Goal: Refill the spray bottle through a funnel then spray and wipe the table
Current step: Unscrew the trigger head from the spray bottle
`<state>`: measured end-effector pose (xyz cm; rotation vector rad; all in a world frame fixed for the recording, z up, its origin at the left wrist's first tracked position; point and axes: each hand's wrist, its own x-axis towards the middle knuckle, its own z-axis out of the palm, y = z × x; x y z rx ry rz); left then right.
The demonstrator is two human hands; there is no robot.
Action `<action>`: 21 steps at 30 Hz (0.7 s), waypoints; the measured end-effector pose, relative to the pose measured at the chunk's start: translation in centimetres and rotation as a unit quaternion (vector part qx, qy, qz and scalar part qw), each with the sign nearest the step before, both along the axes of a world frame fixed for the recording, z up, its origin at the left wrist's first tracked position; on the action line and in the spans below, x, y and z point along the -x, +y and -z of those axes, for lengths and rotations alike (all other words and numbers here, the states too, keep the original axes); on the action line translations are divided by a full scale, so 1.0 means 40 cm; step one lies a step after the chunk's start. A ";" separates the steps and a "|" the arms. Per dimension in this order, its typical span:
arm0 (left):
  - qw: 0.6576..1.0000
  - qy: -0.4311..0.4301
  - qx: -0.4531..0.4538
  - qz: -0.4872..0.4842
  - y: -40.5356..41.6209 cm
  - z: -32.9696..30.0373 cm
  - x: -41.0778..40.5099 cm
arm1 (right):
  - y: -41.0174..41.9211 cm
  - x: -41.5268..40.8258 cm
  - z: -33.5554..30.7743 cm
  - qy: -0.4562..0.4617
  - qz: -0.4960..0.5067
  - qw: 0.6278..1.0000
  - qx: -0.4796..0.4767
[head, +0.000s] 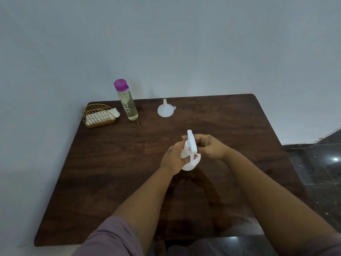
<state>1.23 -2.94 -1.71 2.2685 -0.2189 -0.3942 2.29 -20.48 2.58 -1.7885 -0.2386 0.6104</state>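
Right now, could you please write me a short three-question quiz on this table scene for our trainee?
1. True or false: the funnel is seated in the spray bottle.
2. Which stands nearest the napkin holder? A) funnel B) purple-capped bottle C) spray bottle
3. Fill in: the left hand holds the spray bottle's body while the right hand holds its ____.

Key
1. False: it rests wide end down on the table, apart from the spray bottle.
2. B.
3. Spray head.
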 end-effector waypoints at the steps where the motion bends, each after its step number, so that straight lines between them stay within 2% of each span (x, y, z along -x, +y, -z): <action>1: 1.000 -0.006 -0.002 0.004 -0.002 -0.010 0.004 | 0.012 0.008 0.003 -0.022 0.032 0.999 0.017; 4: 1.000 -0.012 0.013 -0.002 -0.003 -0.014 0.009 | 0.078 0.052 0.053 -0.146 0.215 0.961 0.088; 6: 1.000 -0.015 0.015 -0.007 -0.001 -0.009 0.008 | 0.104 0.077 0.076 -0.195 0.274 0.937 0.093; 8: 1.000 -0.010 0.003 -0.001 0.001 0.009 0.003 | 0.089 0.076 0.069 -0.201 0.260 0.939 0.098; 11: 1.000 -0.009 -0.005 0.000 0.000 0.027 -0.007 | 0.037 0.056 0.034 -0.137 0.120 0.980 0.084; 13: 1.000 -0.014 0.001 0.007 -0.003 0.007 -0.004 | 0.022 0.045 0.015 -0.113 0.054 0.989 0.082; 14: 1.000 -0.012 0.009 0.009 -0.004 -0.003 -0.002 | 0.026 0.045 0.012 -0.117 0.063 0.987 0.094; 18: 1.000 0.002 0.028 0.002 0.000 -0.006 -0.001 | 0.085 0.066 0.041 -0.190 0.239 0.945 0.117; 21: 1.000 0.004 0.018 -0.002 0.002 0.005 0.001 | 0.092 0.082 0.059 -0.218 0.240 0.940 0.104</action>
